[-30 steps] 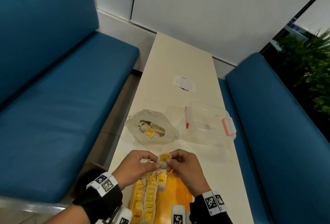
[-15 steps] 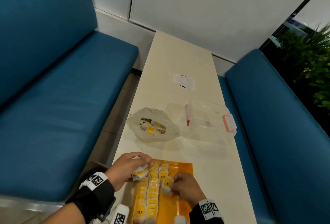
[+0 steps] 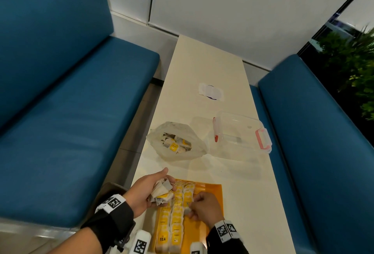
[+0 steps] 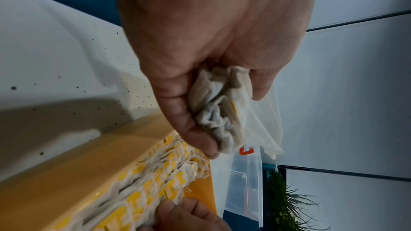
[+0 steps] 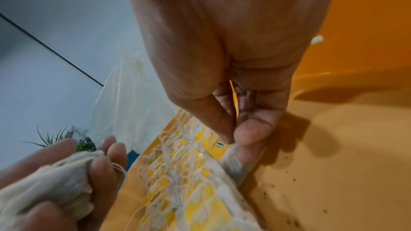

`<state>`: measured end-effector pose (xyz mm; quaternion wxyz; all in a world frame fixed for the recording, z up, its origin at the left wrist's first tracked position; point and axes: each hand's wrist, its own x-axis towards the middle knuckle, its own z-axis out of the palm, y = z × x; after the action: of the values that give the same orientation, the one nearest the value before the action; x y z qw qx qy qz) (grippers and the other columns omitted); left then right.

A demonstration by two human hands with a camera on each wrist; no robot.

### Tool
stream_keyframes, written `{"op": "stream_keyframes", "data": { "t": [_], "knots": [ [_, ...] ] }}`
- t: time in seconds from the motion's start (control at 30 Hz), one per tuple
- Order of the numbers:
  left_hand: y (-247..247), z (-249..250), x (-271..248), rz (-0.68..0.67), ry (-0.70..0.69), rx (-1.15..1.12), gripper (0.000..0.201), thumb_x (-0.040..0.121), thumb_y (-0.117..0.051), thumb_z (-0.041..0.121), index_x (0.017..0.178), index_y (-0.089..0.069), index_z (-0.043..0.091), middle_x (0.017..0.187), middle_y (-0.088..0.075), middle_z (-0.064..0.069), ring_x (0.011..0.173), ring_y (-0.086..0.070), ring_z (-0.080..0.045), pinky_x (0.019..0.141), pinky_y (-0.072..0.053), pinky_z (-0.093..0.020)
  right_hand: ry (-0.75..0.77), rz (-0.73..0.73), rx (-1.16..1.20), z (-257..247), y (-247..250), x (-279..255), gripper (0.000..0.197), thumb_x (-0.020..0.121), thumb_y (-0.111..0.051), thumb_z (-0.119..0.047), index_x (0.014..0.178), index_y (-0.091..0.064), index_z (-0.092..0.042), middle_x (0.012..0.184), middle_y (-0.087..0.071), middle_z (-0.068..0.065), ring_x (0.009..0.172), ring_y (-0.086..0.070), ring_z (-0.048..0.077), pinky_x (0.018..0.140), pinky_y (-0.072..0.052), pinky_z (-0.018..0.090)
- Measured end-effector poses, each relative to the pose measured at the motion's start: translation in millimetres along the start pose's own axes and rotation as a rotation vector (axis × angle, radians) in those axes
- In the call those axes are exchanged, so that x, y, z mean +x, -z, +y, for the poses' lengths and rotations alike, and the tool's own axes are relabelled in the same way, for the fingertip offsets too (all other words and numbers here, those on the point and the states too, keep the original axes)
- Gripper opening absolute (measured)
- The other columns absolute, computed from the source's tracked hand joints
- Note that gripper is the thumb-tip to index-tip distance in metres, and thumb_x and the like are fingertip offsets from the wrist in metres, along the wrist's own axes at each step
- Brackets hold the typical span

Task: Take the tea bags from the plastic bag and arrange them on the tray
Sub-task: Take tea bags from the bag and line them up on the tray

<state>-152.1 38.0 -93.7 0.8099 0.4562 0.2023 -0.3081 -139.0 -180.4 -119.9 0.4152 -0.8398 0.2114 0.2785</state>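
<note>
We note the left hand (image 3: 146, 190) clutching spare tea bags (image 3: 162, 191) as supply, while the right hand (image 3: 204, 206) pinches one tea bag (image 3: 187, 211) onto the orange tray (image 3: 214, 191) beside its rows.

Booth-type seating: long narrow cream table (image 3: 208, 75) runs fwd to a white panelled wall (image 3: 232, 0) w/ a thin dark vertical seam. Blue upholstered bench (image 3: 66, 100) on the left, seat + high backrest; second blue bench (image 3: 323, 132) on the right. Grey-brown floor (image 3: 139, 116) shows in the gap btwn left bench and table. Far right: dark glass pane, green plant (image 3: 356, 67) beside it. Light is dim, even, indoor; soft sheen on the bench fabric.
</note>
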Motion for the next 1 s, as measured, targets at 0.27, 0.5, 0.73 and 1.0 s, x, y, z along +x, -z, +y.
{"op": "stream_keyframes", "data": {
  "t": [0.27,0.5,0.73,1.0],
  "knots": [
    [-1.0,1.0,0.2,0.006,0.025,-0.014,0.048,0.099,-0.051,0.052,0.104,-0.072,0.01,0.103,-0.072,-0.017,0.092,-0.066,-0.032,0.072,-0.054,-0.036,0.066,0.136,-0.131,-4.3,-0.6,-5.9,0.017,0.074,-0.069,-0.011,0.077,-0.053,-0.016,0.074,-0.066,0.006,0.061,-0.064,0.019,0.059,-0.053,0.035],
    [-9.1,4.2,2.9,0.028,0.033,-0.035,0.052,0.101,-0.048,0.052,0.109,-0.074,0.008,0.105,-0.073,-0.019,0.09,-0.07,-0.031,0.076,-0.056,-0.038,0.55,0.085,-0.046,-51.1,8.6,-50.4,0.01,0.081,-0.077,-0.023,0.085,-0.069,-0.028,0.087,-0.066,-0.005,0.076,-0.061,0.006,0.068,-0.049,0.015],
    [-14.6,2.4,7.5,0.012,0.045,-0.046,0.056,0.104,-0.04,0.051,0.113,-0.072,0.006,0.108,-0.071,-0.021,0.093,-0.065,-0.029,0.082,-0.055,-0.042,0.573,-0.074,-0.163,-72.7,1.2,-61.3,0.027,0.077,-0.079,-0.02,0.081,-0.064,-0.041,0.098,-0.06,-0.005,0.075,-0.056,-0.001,0.072,-0.046,0.014],
    [-13.7,1.3,6.2,0.002,0.044,-0.041,0.05,0.103,-0.045,0.05,0.113,-0.072,0.009,0.104,-0.073,-0.018,0.09,-0.068,-0.028,0.083,-0.055,-0.043,0.519,-0.109,0.021,-72.1,3.8,-52.2,0.016,0.08,-0.076,-0.009,0.074,-0.068,-0.021,0.076,-0.069,0.0,0.064,-0.064,0.008,0.065,-0.055,0.027]
  ]
}}
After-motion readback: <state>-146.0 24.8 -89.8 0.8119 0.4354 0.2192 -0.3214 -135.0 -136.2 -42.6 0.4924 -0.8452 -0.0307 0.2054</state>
